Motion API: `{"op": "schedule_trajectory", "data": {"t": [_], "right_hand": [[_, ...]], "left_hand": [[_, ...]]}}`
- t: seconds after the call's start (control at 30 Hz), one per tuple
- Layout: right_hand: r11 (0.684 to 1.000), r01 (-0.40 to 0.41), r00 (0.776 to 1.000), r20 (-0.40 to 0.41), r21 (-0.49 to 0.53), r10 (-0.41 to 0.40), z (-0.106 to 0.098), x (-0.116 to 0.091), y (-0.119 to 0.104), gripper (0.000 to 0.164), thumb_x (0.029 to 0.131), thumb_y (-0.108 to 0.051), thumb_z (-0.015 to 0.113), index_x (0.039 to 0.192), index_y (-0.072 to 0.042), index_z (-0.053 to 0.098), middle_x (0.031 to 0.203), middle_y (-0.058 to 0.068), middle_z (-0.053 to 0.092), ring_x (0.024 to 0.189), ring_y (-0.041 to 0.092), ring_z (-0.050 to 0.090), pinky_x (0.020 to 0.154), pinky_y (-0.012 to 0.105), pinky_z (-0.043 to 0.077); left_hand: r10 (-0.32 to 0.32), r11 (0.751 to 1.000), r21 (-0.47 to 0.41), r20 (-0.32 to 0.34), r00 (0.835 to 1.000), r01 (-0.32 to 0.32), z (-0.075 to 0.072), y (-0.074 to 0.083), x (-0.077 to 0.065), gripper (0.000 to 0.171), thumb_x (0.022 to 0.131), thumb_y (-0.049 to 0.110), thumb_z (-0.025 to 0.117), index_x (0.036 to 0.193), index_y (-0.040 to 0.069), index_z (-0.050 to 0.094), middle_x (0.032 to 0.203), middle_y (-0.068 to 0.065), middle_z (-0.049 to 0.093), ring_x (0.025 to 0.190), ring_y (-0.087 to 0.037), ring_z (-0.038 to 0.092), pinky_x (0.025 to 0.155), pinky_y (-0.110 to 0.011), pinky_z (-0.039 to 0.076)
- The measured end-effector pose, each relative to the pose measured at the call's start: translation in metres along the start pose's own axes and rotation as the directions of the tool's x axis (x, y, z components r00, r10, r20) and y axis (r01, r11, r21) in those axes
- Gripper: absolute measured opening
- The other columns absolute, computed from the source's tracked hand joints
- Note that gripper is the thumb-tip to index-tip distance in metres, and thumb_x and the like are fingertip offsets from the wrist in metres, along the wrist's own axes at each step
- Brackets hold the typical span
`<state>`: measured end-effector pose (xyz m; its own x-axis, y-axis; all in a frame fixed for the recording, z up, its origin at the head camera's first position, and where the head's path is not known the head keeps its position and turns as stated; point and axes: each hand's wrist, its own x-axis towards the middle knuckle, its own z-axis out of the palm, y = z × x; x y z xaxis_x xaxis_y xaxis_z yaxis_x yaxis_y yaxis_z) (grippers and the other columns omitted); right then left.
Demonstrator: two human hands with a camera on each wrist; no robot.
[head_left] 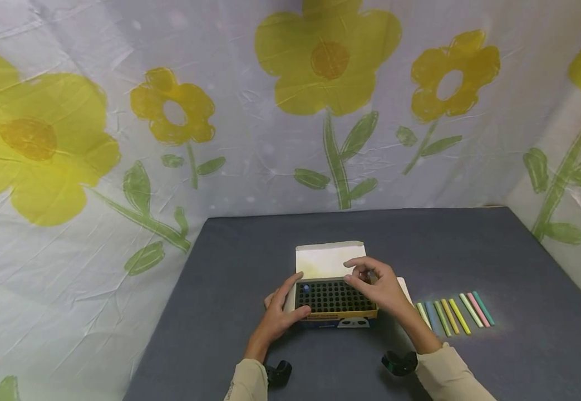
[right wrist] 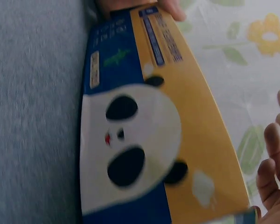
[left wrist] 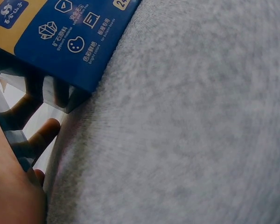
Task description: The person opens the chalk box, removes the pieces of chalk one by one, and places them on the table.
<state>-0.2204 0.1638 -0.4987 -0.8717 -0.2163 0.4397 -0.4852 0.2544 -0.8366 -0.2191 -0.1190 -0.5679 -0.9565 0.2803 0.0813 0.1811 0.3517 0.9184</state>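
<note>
A blue and yellow chalk box (head_left: pixel 315 321) with a panda on its front stands with its lid (head_left: pixel 315 262) raised at the back. Inside is a black insert (head_left: pixel 338 295) full of round holes; one blue chalk stick (head_left: pixel 306 288) shows in the far left corner. My left hand (head_left: pixel 275 317) grips the box's left end, thumb at the front edge and fingers along the side. Over the box's right half hovers my right hand (head_left: pixel 383 285), its fingers loosely bent with nothing visible between them. The right wrist view shows these fingers (right wrist: pixel 273 140) beside the panda front.
To the right of the box lie several coloured chalk sticks (head_left: pixel 452 316) in a row on the dark grey table (head_left: pixel 250 239). A white side flap (head_left: pixel 404 288) sticks out at the box's right. Behind the table hangs a flowered cloth (head_left: pixel 250 184).
</note>
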Motion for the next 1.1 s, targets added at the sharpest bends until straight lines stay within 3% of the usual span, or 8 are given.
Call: {"op": "schedule_trajectory", "data": {"t": [0.13,0.17,0.27,0.37,0.4,0.57,0.77,1.1], "right_hand": [[1.000,0.007,0.999,0.044,-0.016,-0.007,0.013,0.002,0.002,0.028,0.093,-0.006,0.073,0.120,-0.001,0.068,0.087,0.006,0.066,0.070,0.010,0.058,0.069,0.031,0.050],[0.999,0.007,0.999,0.048,-0.041,-0.005,0.016,0.002,0.001,0.029,0.092,-0.007,0.074,0.120,-0.002,0.069,0.088,0.004,0.066,0.072,0.009,0.060,0.074,0.031,0.048],[0.994,0.000,0.999,0.049,-0.113,0.006,0.026,0.004,-0.001,0.029,0.090,-0.011,0.077,0.117,-0.006,0.071,0.087,-0.001,0.068,0.077,0.011,0.061,0.091,0.044,0.036],[0.986,0.008,0.999,0.041,-0.167,-0.001,0.035,0.006,-0.002,0.027,0.087,-0.011,0.080,0.113,-0.009,0.073,0.086,-0.004,0.069,0.082,0.016,0.059,0.092,0.052,0.021],[0.984,0.023,0.999,0.040,-0.178,-0.016,0.038,0.007,-0.003,0.027,0.086,-0.010,0.081,0.112,-0.008,0.074,0.085,-0.004,0.069,0.082,0.018,0.060,0.092,0.053,0.022],[0.967,0.065,0.998,0.021,-0.245,-0.061,0.053,0.008,-0.007,0.022,0.083,-0.007,0.082,0.104,-0.007,0.076,0.080,-0.003,0.069,0.074,0.020,0.058,0.082,0.043,0.036],[0.940,0.015,0.999,-0.027,-0.340,-0.026,0.070,0.009,-0.012,0.017,0.081,-0.010,0.085,0.096,-0.010,0.078,0.074,-0.004,0.070,0.073,0.019,0.057,0.081,0.048,0.022],[0.895,-0.062,0.998,-0.052,-0.442,0.043,0.089,0.011,-0.017,0.020,0.081,-0.016,0.086,0.099,-0.011,0.080,0.078,-0.002,0.075,0.072,0.015,0.052,0.080,0.046,0.022]], "left_hand": [[-0.004,1.000,0.004,-0.003,1.000,0.004,0.000,0.001,0.001,0.078,0.086,0.038,0.079,0.153,0.048,0.040,0.163,0.000,0.037,0.144,-0.040,0.013,0.104,-0.071,0.024],[-0.002,1.000,0.005,-0.001,1.000,0.002,0.000,0.000,0.001,0.078,0.086,0.037,0.079,0.153,0.048,0.039,0.163,0.000,0.038,0.144,-0.040,0.014,0.104,-0.071,0.023],[0.006,1.000,-0.001,0.005,1.000,-0.006,0.000,0.000,0.001,0.078,0.086,0.037,0.079,0.153,0.047,0.039,0.163,-0.001,0.037,0.145,-0.041,0.013,0.104,-0.072,0.023],[0.014,1.000,-0.008,0.010,1.000,-0.014,0.000,-0.001,0.002,0.079,0.087,0.036,0.078,0.153,0.047,0.038,0.163,-0.001,0.037,0.145,-0.041,0.012,0.105,-0.072,0.022],[0.015,1.000,-0.009,0.010,1.000,-0.015,0.000,-0.001,0.002,0.079,0.087,0.036,0.078,0.153,0.048,0.038,0.163,-0.001,0.037,0.145,-0.041,0.012,0.105,-0.073,0.022],[0.003,1.000,-0.017,0.003,1.000,-0.002,0.000,-0.003,0.002,0.078,0.087,0.037,0.078,0.153,0.048,0.039,0.160,0.000,0.041,0.144,-0.040,0.013,0.105,-0.071,0.024],[-0.024,1.000,-0.017,-0.006,1.000,0.024,0.000,-0.003,0.001,0.077,0.087,0.037,0.079,0.152,0.048,0.041,0.151,-0.004,0.048,0.139,-0.039,0.017,0.102,-0.067,0.029],[-0.001,1.000,-0.026,-0.001,1.000,0.001,-0.001,-0.002,0.001,0.077,0.087,0.034,0.079,0.153,0.047,0.040,0.155,0.000,0.046,0.140,-0.038,0.015,0.103,-0.063,0.026]]}}
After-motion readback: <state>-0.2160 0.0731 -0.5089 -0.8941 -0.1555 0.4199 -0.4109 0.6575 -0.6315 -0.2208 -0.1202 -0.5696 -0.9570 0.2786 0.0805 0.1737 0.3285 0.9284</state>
